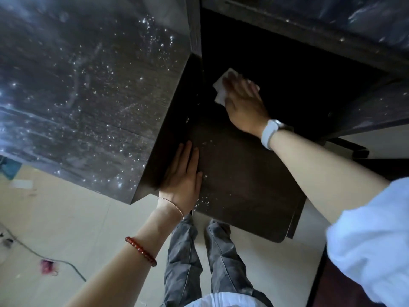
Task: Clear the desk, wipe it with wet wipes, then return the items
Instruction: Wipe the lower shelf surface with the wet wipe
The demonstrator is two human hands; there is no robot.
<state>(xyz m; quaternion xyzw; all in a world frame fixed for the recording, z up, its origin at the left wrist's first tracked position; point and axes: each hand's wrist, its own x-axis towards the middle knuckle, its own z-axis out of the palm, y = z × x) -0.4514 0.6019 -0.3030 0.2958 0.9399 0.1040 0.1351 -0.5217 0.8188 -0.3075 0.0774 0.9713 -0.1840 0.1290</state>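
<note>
A dark wooden desk top (84,89) fills the upper left, glossy and speckled with bright wet spots. Below it a dark pull-out shelf (243,185) sticks out toward me. My right hand (243,100) lies palm down on a white wet wipe (220,87), pressing it on the shelf's far part, deep in the shadowed recess under the desk. My left hand (183,176) rests flat, fingers together, on the shelf's left side against the desk's side panel. It holds nothing.
Another dark desk section (332,23) spans the upper right. The floor (66,229) is pale tile, with a grey cable (33,251) and a small pink object (46,265) at lower left. My legs stand just in front of the shelf's edge.
</note>
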